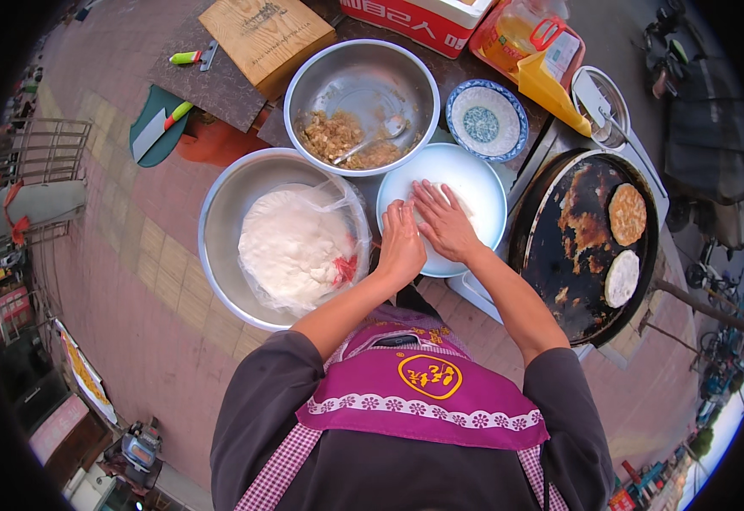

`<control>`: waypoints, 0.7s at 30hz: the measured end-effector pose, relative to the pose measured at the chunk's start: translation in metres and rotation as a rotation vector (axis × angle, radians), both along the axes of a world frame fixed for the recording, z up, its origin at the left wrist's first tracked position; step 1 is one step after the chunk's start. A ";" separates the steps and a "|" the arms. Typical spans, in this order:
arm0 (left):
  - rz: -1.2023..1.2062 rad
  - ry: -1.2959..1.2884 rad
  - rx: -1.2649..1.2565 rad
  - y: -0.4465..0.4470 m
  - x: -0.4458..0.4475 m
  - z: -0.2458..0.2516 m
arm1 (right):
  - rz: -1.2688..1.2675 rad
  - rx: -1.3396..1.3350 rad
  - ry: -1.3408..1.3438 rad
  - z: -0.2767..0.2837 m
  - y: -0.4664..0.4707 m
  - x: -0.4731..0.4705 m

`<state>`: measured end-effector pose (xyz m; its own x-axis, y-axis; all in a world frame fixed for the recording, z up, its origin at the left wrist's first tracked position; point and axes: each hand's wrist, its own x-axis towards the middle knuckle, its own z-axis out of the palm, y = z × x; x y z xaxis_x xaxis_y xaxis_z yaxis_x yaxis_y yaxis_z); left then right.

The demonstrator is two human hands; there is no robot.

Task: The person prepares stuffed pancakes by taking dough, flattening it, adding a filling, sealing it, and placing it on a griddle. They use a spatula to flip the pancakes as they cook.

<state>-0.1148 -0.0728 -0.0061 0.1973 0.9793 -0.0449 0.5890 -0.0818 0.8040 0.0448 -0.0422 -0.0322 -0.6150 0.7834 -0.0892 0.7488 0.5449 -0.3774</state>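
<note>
My right hand lies palm down with its fingers spread over a white piece of dough on a pale blue plate. Close beside it, over the plate's left part, my left hand is bent at the fingers; what lies beneath its fingertips is hidden. To the left, a large mound of dough, partly under clear plastic, fills a metal basin. Beyond the plate, a steel bowl contains minced filling and a metal spoon.
At right, a round black griddle carries a browned flatbread and a pale one. A patterned bowl, a wooden box, a red tray with an oil bottle and a pot with a spatula stand farther back. A cleaver lies at left.
</note>
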 end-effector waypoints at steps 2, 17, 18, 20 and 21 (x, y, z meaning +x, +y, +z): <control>0.016 -0.007 0.033 0.007 -0.005 -0.001 | -0.060 0.027 -0.005 0.006 -0.001 0.015; -0.132 -0.239 -0.304 0.020 0.016 -0.038 | -0.700 -0.032 0.625 -0.014 -0.030 0.006; -0.097 -0.307 -0.400 0.017 0.015 -0.038 | -0.661 0.068 0.407 -0.015 -0.024 0.001; -0.052 -0.331 -0.464 0.012 0.009 -0.039 | -0.576 0.078 0.173 -0.013 -0.022 -0.003; -0.052 -0.270 -0.365 0.011 0.008 -0.033 | -0.535 0.079 0.050 -0.011 -0.023 -0.003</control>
